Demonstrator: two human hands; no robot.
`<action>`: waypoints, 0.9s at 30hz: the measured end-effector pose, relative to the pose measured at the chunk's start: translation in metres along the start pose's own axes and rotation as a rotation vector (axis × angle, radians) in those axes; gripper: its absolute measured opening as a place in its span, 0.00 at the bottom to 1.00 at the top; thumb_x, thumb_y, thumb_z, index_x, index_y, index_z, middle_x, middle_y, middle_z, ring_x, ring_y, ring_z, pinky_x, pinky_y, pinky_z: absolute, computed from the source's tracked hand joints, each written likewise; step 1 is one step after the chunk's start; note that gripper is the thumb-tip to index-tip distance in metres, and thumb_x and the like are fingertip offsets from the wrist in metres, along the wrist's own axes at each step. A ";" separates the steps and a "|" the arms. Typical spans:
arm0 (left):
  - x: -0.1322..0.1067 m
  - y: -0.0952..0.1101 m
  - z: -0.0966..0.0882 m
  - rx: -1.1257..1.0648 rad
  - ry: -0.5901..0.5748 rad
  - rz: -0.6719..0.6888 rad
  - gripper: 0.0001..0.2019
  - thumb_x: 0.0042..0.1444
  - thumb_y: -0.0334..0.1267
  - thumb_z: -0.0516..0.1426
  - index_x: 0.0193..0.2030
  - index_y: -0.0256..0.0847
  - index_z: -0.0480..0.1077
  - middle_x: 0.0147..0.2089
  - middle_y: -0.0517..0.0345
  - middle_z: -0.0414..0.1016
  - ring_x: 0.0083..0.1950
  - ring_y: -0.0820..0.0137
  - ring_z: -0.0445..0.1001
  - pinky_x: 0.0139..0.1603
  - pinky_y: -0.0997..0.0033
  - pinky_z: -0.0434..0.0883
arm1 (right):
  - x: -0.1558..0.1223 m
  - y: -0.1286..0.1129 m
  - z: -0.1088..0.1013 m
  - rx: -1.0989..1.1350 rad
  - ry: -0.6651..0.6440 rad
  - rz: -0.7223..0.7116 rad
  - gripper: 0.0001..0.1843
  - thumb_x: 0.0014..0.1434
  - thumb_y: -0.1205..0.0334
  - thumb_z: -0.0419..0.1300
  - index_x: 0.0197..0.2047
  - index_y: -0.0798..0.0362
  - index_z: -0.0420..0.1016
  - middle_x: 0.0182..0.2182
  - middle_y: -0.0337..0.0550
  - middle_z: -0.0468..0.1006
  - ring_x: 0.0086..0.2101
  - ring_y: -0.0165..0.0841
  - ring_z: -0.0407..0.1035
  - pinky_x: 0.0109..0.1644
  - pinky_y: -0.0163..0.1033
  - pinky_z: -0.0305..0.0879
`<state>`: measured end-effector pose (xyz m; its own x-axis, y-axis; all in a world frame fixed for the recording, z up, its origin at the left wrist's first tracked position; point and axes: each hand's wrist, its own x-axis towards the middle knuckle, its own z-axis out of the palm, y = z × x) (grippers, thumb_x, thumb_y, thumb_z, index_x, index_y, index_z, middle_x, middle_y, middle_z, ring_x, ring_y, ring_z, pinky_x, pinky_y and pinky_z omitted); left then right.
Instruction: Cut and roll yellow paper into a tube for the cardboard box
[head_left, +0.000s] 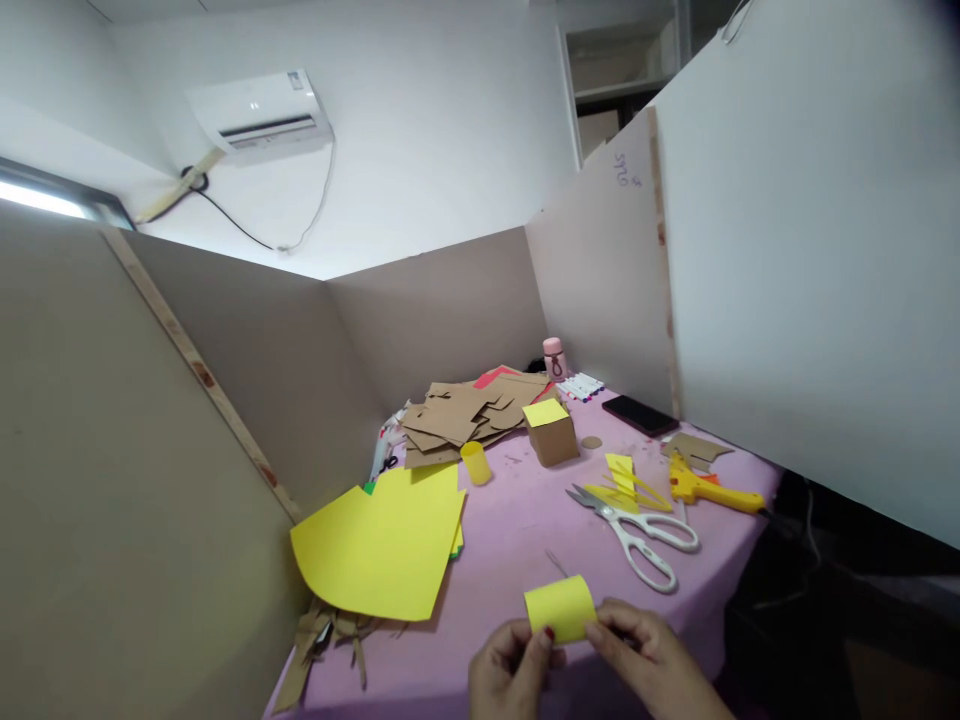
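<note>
A small yellow paper piece (559,605), curled into a roll, is held low in the view between both hands. My left hand (510,672) pinches its left edge with thumb and fingers. My right hand (645,655) grips its right edge. Both hands hover just above the purple tabletop (517,530) near its front edge. White-handled scissors (637,530) lie shut a little beyond my right hand.
A large yellow sheet (382,545) lies at the left. Behind it sit a small yellow cylinder (475,463), a cardboard box with a yellow top (551,432) and a pile of cardboard pieces (465,415). A yellow glue gun (709,487), yellow strips (622,480), a phone (640,414), markers (579,387).
</note>
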<state>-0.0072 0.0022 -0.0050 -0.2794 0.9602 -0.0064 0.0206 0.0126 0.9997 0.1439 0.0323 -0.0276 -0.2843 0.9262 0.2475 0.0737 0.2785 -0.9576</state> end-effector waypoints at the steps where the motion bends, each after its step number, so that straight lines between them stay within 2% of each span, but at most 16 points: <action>1: 0.008 0.007 -0.004 0.046 -0.012 0.022 0.23 0.35 0.57 0.62 0.22 0.35 0.73 0.17 0.56 0.74 0.21 0.72 0.69 0.22 0.77 0.62 | 0.007 -0.001 -0.002 -0.026 -0.003 0.006 0.21 0.58 0.47 0.51 0.28 0.55 0.74 0.23 0.38 0.69 0.27 0.33 0.64 0.31 0.35 0.61; 4: 0.037 0.027 -0.021 0.337 -0.033 0.135 0.19 0.46 0.53 0.56 0.25 0.35 0.72 0.21 0.54 0.74 0.24 0.70 0.68 0.26 0.74 0.64 | 0.030 -0.006 -0.012 -0.130 0.016 0.001 0.21 0.59 0.49 0.49 0.30 0.55 0.73 0.24 0.39 0.72 0.29 0.35 0.66 0.32 0.36 0.62; 7: 0.069 0.046 -0.042 0.519 -0.002 0.209 0.16 0.50 0.48 0.53 0.24 0.37 0.70 0.22 0.57 0.72 0.26 0.70 0.67 0.28 0.74 0.63 | 0.065 -0.013 -0.020 -0.200 0.018 -0.046 0.18 0.60 0.52 0.48 0.32 0.54 0.73 0.28 0.41 0.74 0.32 0.36 0.68 0.36 0.36 0.64; 9: 0.090 0.059 -0.057 0.614 0.015 0.248 0.15 0.51 0.47 0.52 0.24 0.38 0.69 0.22 0.58 0.70 0.27 0.69 0.66 0.28 0.74 0.61 | 0.097 -0.020 -0.019 -0.266 0.001 -0.085 0.14 0.60 0.55 0.50 0.36 0.54 0.73 0.29 0.41 0.75 0.31 0.35 0.68 0.35 0.36 0.64; 13: 0.132 0.081 -0.078 0.873 0.019 0.344 0.14 0.52 0.44 0.51 0.22 0.39 0.66 0.21 0.61 0.65 0.25 0.70 0.64 0.27 0.74 0.57 | 0.170 -0.029 0.005 -0.456 -0.056 -0.142 0.13 0.58 0.63 0.54 0.46 0.53 0.71 0.29 0.39 0.75 0.29 0.33 0.69 0.35 0.38 0.65; 15: 0.153 0.090 -0.085 1.003 0.002 0.395 0.13 0.52 0.40 0.51 0.19 0.40 0.64 0.20 0.62 0.64 0.24 0.70 0.63 0.27 0.73 0.54 | 0.205 -0.030 0.022 -0.562 -0.097 -0.156 0.16 0.58 0.63 0.57 0.50 0.53 0.68 0.34 0.40 0.76 0.34 0.35 0.71 0.40 0.43 0.66; 18: 0.185 0.098 -0.093 1.155 -0.040 0.445 0.13 0.53 0.36 0.50 0.19 0.40 0.65 0.21 0.60 0.67 0.25 0.70 0.65 0.28 0.73 0.54 | 0.245 -0.027 0.047 -0.704 -0.139 -0.134 0.16 0.60 0.59 0.56 0.51 0.54 0.66 0.44 0.44 0.74 0.40 0.37 0.71 0.43 0.49 0.68; 22: 0.221 0.099 -0.098 1.302 -0.082 0.457 0.13 0.54 0.33 0.50 0.20 0.39 0.68 0.22 0.58 0.71 0.25 0.70 0.67 0.27 0.73 0.55 | 0.276 -0.022 0.064 -0.835 -0.171 -0.104 0.14 0.61 0.60 0.56 0.49 0.54 0.68 0.45 0.44 0.73 0.41 0.37 0.71 0.43 0.48 0.70; 24: 0.236 0.096 -0.098 1.361 -0.098 0.447 0.12 0.54 0.31 0.51 0.21 0.38 0.69 0.22 0.58 0.72 0.26 0.70 0.69 0.28 0.72 0.56 | 0.281 -0.022 0.061 -0.877 -0.178 -0.105 0.12 0.61 0.60 0.56 0.46 0.55 0.70 0.44 0.43 0.74 0.39 0.35 0.71 0.42 0.47 0.70; 27: 0.255 0.088 -0.093 1.427 -0.147 0.427 0.11 0.56 0.32 0.53 0.24 0.37 0.69 0.23 0.61 0.72 0.27 0.71 0.70 0.29 0.71 0.62 | 0.274 -0.026 0.044 -0.916 -0.185 -0.137 0.10 0.61 0.60 0.55 0.41 0.56 0.72 0.39 0.42 0.76 0.37 0.34 0.72 0.42 0.46 0.69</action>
<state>-0.1656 0.2226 0.0838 0.0846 0.9793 0.1838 0.9932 -0.0976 0.0631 0.0222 0.2675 0.0590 -0.4871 0.8378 0.2466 0.7286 0.5455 -0.4142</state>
